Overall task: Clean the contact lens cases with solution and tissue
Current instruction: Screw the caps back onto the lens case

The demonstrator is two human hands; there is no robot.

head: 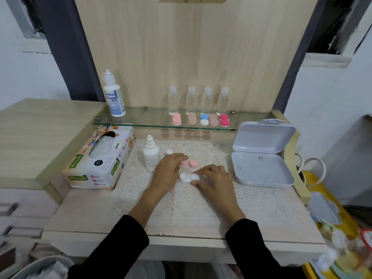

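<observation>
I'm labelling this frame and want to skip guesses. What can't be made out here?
Head view throughout:
Whether the left hand pinches the pink cap or just touches it: its fingers cover the contact.
Inside of the white lens case: too small, partly under the right hand, which pinches it.
Fine print on the shelf bottle: too small.
Clutter at lower right: blurred, cut by the edge.
</observation>
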